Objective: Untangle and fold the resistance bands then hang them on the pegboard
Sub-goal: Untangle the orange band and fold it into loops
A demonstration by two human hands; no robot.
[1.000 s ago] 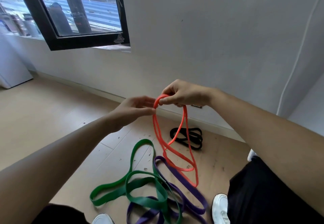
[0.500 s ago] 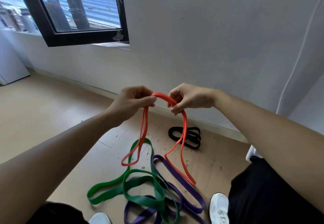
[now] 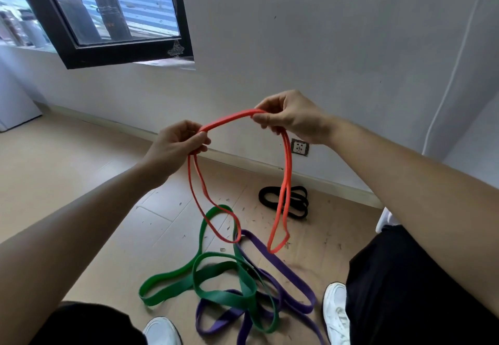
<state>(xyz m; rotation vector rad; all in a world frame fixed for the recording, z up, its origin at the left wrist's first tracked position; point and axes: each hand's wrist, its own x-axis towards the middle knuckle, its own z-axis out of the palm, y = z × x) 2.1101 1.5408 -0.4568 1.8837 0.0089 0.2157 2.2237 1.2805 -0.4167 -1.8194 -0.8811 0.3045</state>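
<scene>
Grip state: left hand (image 3: pixel 175 147) and right hand (image 3: pixel 291 120) each pinch the orange band (image 3: pixel 229 117) — its doubled span runs between them, long axis 8 to 2 o'clock, with one loop hanging from each hand toward 6 o'clock. On the wooden floor (image 3: pixel 81 182) below, the green band (image 3: pixel 216 294) and purple band (image 3: pixel 270 253) lie tangled; the black band (image 3: pixel 267 199) lies at their 1 o'clock, near the white wall (image 3: pixel 324 47).

"Where's the held band (image 3: pixel 232 118)?"

"Strung between the left grip (image 3: pixel 175 145) and the right grip (image 3: pixel 291 118), with a loop hanging from each above the floor (image 3: pixel 81 161)."

"And under it?"

"A tangle of bands (image 3: pixel 221 294) lies on the floor, between the left shoe (image 3: pixel 162 331) and the right shoe (image 3: pixel 336 312). Behind it a lone band (image 3: pixel 297 204) lies near the wall, below the socket (image 3: pixel 299 147)."
</scene>
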